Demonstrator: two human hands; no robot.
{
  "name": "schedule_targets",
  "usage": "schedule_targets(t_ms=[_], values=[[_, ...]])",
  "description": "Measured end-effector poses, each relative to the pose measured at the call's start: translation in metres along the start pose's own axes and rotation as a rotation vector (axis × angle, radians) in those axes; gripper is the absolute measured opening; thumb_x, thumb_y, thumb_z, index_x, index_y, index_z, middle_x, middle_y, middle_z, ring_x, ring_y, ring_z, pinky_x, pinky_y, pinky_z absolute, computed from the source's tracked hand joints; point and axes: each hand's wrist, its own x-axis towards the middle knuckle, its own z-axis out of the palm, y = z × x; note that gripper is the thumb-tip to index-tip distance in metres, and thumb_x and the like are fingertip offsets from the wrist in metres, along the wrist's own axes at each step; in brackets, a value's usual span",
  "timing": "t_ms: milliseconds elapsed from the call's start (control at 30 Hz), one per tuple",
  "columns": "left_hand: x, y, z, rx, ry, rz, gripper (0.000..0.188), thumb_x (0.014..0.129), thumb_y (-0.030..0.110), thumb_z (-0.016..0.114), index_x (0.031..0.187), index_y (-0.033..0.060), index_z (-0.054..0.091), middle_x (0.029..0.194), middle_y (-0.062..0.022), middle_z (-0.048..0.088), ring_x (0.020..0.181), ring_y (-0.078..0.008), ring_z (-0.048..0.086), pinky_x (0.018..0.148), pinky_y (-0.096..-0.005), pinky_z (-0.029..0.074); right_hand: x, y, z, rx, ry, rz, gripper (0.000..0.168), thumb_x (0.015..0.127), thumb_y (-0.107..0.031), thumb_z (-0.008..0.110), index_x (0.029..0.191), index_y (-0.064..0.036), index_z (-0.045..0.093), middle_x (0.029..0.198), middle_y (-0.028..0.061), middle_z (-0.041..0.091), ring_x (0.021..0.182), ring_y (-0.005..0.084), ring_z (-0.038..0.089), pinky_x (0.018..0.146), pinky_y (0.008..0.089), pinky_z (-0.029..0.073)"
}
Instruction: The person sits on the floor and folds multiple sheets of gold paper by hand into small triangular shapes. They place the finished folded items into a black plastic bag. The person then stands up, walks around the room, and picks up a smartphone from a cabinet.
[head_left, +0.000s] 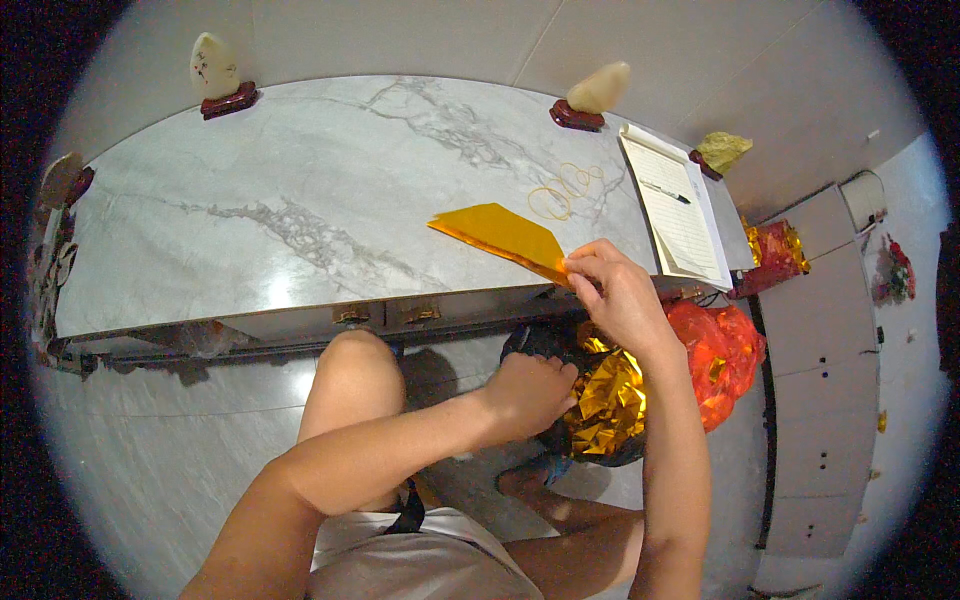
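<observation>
My right hand (611, 289) pinches the right corner of a stack of folded gold paper (502, 232), which lies at the front edge of the marble-patterned tabletop (187, 165). Lower down, my left hand (534, 394) is at the rim of a black plastic bag (529, 341) filled with crumpled gold foil paper (611, 397); its fingertips are partly hidden, so whether they hold any foil is unclear. Several thin rubber bands (555, 196) lie on the tabletop behind the gold paper.
A notepad (675, 217) with a pen (667, 191) lies at the table's right end. Decorative stones (215, 66) on dark red stands line the back edge. A red plastic bag (716, 360) is on the floor beside the black one. Grey cabinets (814, 360) stand at right.
</observation>
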Motion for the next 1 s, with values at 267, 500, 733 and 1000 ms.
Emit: schedule_targets(t_ms=[267, 500, 733, 1000], values=[[0.008, -0.006, -0.015, -0.085, 0.379, -0.062, 0.021, 0.087, 0.024, 0.060, 0.092, 0.0041, 0.059, 0.077, -0.0158, 0.064, 0.073, -0.0340, 0.065, 0.065, -0.0457, 0.053, 0.005, -0.008, 0.017, -0.260, 0.147, -0.080, 0.017, 0.085, -0.016, 0.060, 0.097, -0.004, 0.064, 0.086, 0.0125, 0.058, 0.079, 0.0313, 0.061, 0.067, 0.0427, 0.051], [0.016, -0.002, -0.045, -0.566, 0.668, -0.175, 0.020, 0.090, 0.022, 0.059, 0.091, 0.0014, 0.058, 0.073, -0.0157, 0.063, 0.066, -0.0283, 0.064, 0.059, -0.0379, 0.048, -0.020, -0.018, 0.009, -0.109, 0.455, 0.034, 0.019, 0.085, -0.009, 0.060, 0.104, -0.008, 0.065, 0.084, 0.0121, 0.059, 0.073, 0.0303, 0.063, 0.062, 0.0400, 0.052], [0.015, 0.013, -0.038, -0.696, 0.608, -0.103, 0.018, 0.093, 0.019, 0.056, 0.092, 0.0007, 0.055, 0.075, -0.0170, 0.061, 0.065, -0.0262, 0.061, 0.060, -0.0350, 0.047, -0.087, -0.042, 0.025, 0.014, 0.548, 0.030, 0.026, 0.087, -0.005, 0.058, 0.113, -0.004, 0.060, 0.105, 0.0148, 0.064, 0.094, 0.0290, 0.065, 0.077, 0.0363, 0.054], [0.014, 0.020, -0.021, -0.603, 0.473, -0.006, 0.024, 0.098, 0.023, 0.045, 0.090, 0.0007, 0.046, 0.076, -0.0205, 0.059, 0.073, -0.0385, 0.060, 0.062, -0.0413, 0.047, -0.119, -0.037, 0.022, 0.348, 0.536, 0.184, 0.019, 0.091, -0.007, 0.058, 0.108, -0.001, 0.061, 0.109, 0.0172, 0.063, 0.096, 0.0291, 0.064, 0.080, 0.0326, 0.053]])
